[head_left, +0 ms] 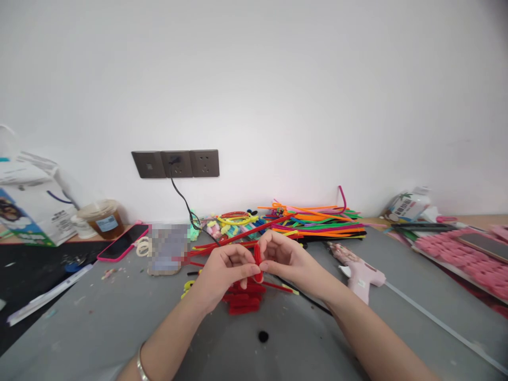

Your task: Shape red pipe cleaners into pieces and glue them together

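Between my two hands is a short bent piece of red pipe cleaner [258,263], held upright above the grey mat. My left hand [229,270] pinches it from the left with thumb and fingers. From the right, my right hand [282,257] grips the same piece between thumb and forefinger. Under the hands lies a pile of short folded red pipe cleaners [243,302], partly covered by my fingers. A small black pompom [263,336] rests on the mat nearer to me.
Long coloured pipe cleaners [317,225] lie in a heap along the wall. To the right is a pink glue gun [363,278] with a long glue stick; further right, pink braided pieces [464,259]. On the left are a phone [125,243] and a drink cup [103,219].
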The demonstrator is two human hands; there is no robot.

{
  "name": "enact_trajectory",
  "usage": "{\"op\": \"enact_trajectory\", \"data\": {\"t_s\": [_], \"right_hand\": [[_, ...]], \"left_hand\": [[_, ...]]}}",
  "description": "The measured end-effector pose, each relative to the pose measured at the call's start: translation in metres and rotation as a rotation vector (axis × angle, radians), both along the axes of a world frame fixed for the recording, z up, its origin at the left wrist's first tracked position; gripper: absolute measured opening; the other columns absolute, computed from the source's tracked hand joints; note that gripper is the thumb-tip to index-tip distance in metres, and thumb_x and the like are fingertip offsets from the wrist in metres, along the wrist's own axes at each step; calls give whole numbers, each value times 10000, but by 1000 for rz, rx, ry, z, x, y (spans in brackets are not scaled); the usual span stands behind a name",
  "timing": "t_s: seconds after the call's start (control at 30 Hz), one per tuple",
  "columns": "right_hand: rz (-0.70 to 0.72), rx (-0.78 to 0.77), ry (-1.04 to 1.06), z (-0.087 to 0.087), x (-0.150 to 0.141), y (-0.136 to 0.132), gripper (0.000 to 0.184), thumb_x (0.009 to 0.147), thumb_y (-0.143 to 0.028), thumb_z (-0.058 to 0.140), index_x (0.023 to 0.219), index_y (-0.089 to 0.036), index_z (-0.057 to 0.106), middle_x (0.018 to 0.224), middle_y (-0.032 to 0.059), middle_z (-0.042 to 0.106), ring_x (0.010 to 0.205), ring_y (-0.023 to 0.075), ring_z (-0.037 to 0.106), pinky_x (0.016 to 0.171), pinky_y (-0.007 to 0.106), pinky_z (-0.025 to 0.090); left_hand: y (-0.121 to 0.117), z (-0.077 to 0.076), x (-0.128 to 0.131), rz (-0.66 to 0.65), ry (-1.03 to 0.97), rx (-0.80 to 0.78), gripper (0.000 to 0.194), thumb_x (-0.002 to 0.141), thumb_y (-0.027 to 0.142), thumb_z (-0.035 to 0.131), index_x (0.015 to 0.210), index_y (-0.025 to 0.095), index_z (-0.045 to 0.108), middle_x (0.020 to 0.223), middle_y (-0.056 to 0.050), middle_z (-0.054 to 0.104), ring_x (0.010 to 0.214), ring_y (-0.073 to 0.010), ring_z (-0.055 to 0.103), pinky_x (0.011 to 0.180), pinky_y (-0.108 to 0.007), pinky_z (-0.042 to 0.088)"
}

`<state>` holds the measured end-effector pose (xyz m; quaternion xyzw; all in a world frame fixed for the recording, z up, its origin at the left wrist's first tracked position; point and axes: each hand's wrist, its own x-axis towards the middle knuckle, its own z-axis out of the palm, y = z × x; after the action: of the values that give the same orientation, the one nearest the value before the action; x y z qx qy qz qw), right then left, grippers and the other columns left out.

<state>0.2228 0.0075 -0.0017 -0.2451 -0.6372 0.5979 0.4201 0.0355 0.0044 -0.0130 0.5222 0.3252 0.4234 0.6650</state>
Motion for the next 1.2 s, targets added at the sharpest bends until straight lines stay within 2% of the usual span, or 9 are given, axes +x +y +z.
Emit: {"op": "enact_trajectory", "data": {"t_s": [0.13, 0.3, 0.53, 0.73, 0.9, 1.0, 1.2], "right_hand": [[44, -41, -22, 4, 0, -1, 297, 815, -320, 750, 1014, -191, 572, 836, -15, 590, 725, 119, 589, 678, 255, 460], [-14, -56, -70, 7, -1, -2, 226, 824, -355, 725, 910, -183, 605, 801, -5, 636, 722, 134, 618, 683, 268, 485], [-162, -72, -47, -2, -4, 4, 274, 780, -409, 750, 810, -192, 586, 741, -17, 624, 695, 137, 610, 685, 278, 505], [-236, -31, -48, -6, -10, 4, 292, 785, -441, 734, 790, -191, 583, 763, 0, 631, 726, 147, 622, 713, 287, 507], [-250, 13, -79, -11, -13, 4, 268, 792, -433, 722, 810, -196, 598, 786, 12, 653, 748, 163, 636, 730, 305, 515], [-295, 80, -151, -12, -12, 5, 234, 800, -412, 701, 820, -193, 619, 782, 19, 657, 719, 163, 618, 689, 298, 503], [-362, 193, -382, -16, -10, 7, 118, 807, -300, 627, 775, -186, 634, 715, 11, 633, 622, 143, 540, 595, 266, 437]], "left_hand": [[-1, 3, -2, -35, 48, 3, 243, 682, 297, 830, 720, 142, 647, 638, -31, 701, 463, -67, 504, 463, -180, 386], [0, 6, -2, -13, 83, 18, 215, 712, 298, 807, 740, 146, 658, 660, -34, 710, 489, -76, 537, 485, -181, 418], [4, 1, -1, 133, 143, 152, 184, 695, 280, 808, 819, 167, 730, 793, -60, 751, 685, -153, 668, 594, -222, 514], [3, 1, -1, 313, 240, 272, 100, 691, 213, 784, 788, 190, 773, 758, -52, 758, 714, -190, 688, 687, -262, 531], [3, 4, -4, 297, 358, 325, 79, 758, 237, 715, 782, 195, 777, 718, -47, 743, 674, -195, 666, 643, -263, 510], [4, 4, -6, 301, 411, 365, 76, 769, 238, 699, 769, 192, 760, 724, -46, 741, 680, -197, 668, 639, -259, 504], [7, 1, -8, 286, 611, 586, 85, 782, 164, 655, 772, 196, 733, 748, -28, 727, 680, -171, 668, 659, -247, 496]]}}
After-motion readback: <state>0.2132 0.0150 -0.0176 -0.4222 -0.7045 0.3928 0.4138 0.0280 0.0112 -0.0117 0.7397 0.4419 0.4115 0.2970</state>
